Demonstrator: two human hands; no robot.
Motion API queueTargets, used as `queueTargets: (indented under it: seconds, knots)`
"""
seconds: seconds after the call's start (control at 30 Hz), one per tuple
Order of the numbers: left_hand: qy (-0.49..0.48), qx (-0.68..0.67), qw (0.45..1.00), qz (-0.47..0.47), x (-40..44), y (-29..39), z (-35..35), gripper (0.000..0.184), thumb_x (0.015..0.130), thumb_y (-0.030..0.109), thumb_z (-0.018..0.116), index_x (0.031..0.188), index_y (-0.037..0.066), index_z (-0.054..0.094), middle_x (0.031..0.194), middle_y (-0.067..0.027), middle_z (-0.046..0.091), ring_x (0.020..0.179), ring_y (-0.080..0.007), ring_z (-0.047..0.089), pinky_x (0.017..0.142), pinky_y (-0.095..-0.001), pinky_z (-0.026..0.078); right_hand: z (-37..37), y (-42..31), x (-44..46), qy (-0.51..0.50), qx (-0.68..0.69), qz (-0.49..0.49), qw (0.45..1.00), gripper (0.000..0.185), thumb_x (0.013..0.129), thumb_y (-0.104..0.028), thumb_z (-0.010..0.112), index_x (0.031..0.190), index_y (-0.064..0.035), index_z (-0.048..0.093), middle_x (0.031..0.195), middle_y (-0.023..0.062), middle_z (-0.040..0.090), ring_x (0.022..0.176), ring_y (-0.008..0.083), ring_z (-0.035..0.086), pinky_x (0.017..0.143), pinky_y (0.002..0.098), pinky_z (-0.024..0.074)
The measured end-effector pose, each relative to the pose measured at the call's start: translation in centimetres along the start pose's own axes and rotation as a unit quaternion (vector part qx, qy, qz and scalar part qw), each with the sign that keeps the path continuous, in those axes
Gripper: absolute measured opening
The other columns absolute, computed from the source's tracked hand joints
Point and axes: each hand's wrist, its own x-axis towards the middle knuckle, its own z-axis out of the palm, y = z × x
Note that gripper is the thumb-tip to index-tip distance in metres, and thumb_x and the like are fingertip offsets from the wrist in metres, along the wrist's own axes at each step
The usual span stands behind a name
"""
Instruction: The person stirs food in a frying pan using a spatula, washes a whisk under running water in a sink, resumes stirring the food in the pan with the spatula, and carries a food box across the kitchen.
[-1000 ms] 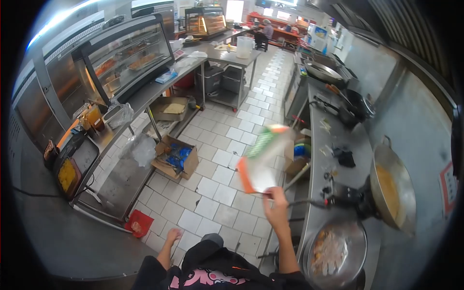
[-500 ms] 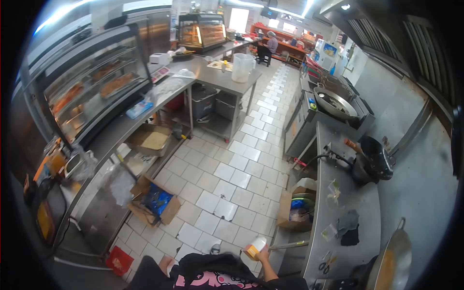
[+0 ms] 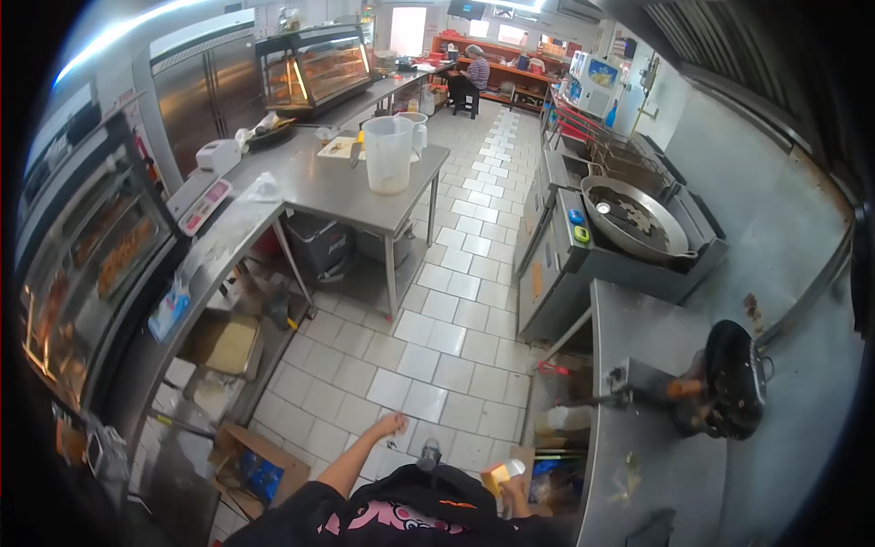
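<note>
My right hand (image 3: 518, 495), low in the head view and close to my body, is closed around a yellow-and-white container (image 3: 502, 473). The kind of container cannot be made out. Out in front of me over the tiled floor, my left hand (image 3: 392, 425) has loosely bent fingers and no visible thing in them. A shoe (image 3: 430, 450) shows below, between the two hands. Just right of the container, a cardboard box (image 3: 522, 459) with blue contents stands under the right-hand counter.
Tiled floor (image 3: 427, 363) runs ahead between a steel table (image 3: 314, 187) with a clear plastic jug (image 3: 388, 157) and a cooker with a large wok (image 3: 629, 205). A dark pan (image 3: 735, 378) stands on the right counter. Another box (image 3: 296, 474) sits low left. A seated person (image 3: 474, 71) is far off.
The view has moved forward along the aisle and turned right. My left hand has swung forward from beside my body. The container stays in my right hand.
</note>
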Motion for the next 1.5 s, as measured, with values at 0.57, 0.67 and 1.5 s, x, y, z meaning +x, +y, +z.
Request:
queueTargets:
  seconds: [0.57, 0.67, 1.5]
  knots:
    - [0.110, -0.035, 0.924, -0.364, 20.4, 1.8, -21.1, 0.032, 0.081, 0.024, 0.040, 0.098, 0.001, 0.054, 0.092, -0.0126, 0.059, 0.075, -0.0296, 0.057, 0.064, -0.0398, 0.046, -17.2, -49.2, 35.7, 0.146, 0.007, -0.313, 0.939, 0.037, 0.060, -0.012, 0.066, 0.087, -0.0018, 0.044, 0.079, 0.0185, 0.055, 0.075, 0.0290, 0.055, 0.067, 0.0395, 0.0436]
    - [0.094, 0.109, 0.960, -0.240, 33.6, 8.5, -24.2, 0.032, 0.081, 0.024, 0.040, 0.098, 0.001, 0.054, 0.093, -0.0133, 0.059, 0.076, -0.0307, 0.057, 0.066, -0.0403, 0.045, -21.0, -54.3, 39.1, 0.210, 0.008, -0.338, 0.917, 0.036, 0.060, -0.012, 0.065, 0.087, -0.0011, 0.045, 0.080, 0.0186, 0.052, 0.077, 0.0323, 0.051, 0.069, 0.0400, 0.0407]
    - [0.107, -0.267, 0.958, 0.025, 93.1, 74.9, -49.5, 0.075, 0.079, 0.065, 0.028, 0.122, 0.004, 0.037, 0.117, -0.0119, 0.045, 0.099, -0.0245, 0.051, 0.078, -0.0394, 0.042, -46.1, -125.3, 69.2, 0.048, -0.052, -0.659, 0.749, 0.037, 0.069, 0.003, 0.053, 0.104, 0.0016, 0.040, 0.094, 0.0204, 0.041, 0.087, 0.0362, 0.046, 0.075, 0.0379, 0.0417]
